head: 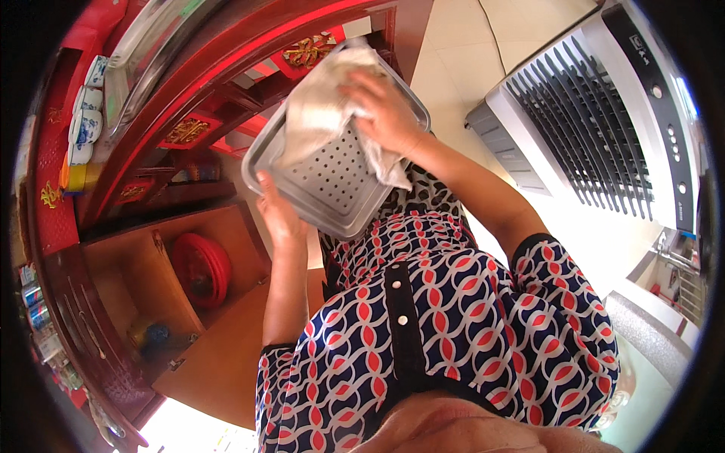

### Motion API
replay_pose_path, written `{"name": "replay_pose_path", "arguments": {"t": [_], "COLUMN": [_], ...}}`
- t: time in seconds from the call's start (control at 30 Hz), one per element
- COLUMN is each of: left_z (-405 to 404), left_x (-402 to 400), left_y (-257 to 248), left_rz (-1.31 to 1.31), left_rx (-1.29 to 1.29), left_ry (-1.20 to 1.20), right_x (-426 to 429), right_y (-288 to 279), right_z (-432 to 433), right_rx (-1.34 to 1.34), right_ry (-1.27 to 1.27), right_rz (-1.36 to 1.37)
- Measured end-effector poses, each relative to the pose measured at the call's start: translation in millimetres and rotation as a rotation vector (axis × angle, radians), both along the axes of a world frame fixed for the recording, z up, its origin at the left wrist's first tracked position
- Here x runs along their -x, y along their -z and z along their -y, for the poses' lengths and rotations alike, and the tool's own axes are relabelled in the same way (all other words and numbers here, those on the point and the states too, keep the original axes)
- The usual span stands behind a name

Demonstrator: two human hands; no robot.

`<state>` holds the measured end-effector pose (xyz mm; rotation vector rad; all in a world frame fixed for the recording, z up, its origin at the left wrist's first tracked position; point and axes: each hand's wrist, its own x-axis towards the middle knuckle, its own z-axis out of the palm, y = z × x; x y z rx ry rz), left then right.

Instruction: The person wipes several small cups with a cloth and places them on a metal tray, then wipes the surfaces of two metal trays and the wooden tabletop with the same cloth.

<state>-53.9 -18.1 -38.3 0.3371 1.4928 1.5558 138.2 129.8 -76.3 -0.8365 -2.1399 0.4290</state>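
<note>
A rectangular perforated metal tray is held tilted in front of my torso, its floor dotted with rows of round holes. My left hand grips its rim at the lower left corner, thumb over the edge. A white cloth lies across the tray's upper part and hangs toward its right side. With my right hand I press this cloth against the inside of the tray, some of it bunched under my fingers. Cloth and hand hide much of the tray's far half.
To the left is a red wooden cabinet with gold ornaments. Its lower compartment hangs open, with a red plastic basin inside and a door swung out. Blue-and-white bowls stand on top. An air cooler stands at the right.
</note>
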Motion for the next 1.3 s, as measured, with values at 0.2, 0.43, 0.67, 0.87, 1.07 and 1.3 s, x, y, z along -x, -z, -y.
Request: {"name": "replay_pose_path", "arguments": {"t": [0.2, 0.43, 0.67, 0.87, 1.07, 1.3], "left_z": [20.4, 7.2, -50.2, -57.6, -56.2, -45.5], "left_x": [10.6, 17.5, -4.3, -35.7, -45.8, -43.5], "left_y": [-28.8, -59.2, -140.6, -135.7, -124.2, -128.3], "left_rz": [0.059, 0.158, 0.260, 0.377, 0.247, 0.395], "left_rx": [-0.155, -0.412, -0.505, -0.457, -0.382, -0.432], "left_ry": [-0.094, 0.016, -0.041, 0.087, 0.059, 0.004], "right_x": [-24.2, 1.6, 15.1, -34.5, 25.4, 21.5], "right_y": [-46.6, -126.0, -218.7, -226.2, -192.3, -206.9], "right_z": [31.6, 74.3, -15.5, -67.0, 37.3, -24.6], "right_rx": [-0.145, -0.290, -0.595, -0.449, -0.406, -0.503], "right_ry": [0.041, -0.238, -0.019, 0.221, -0.308, -0.115], "right_rz": [0.051, 0.064, 0.254, 0.265, 0.439, 0.410]}}
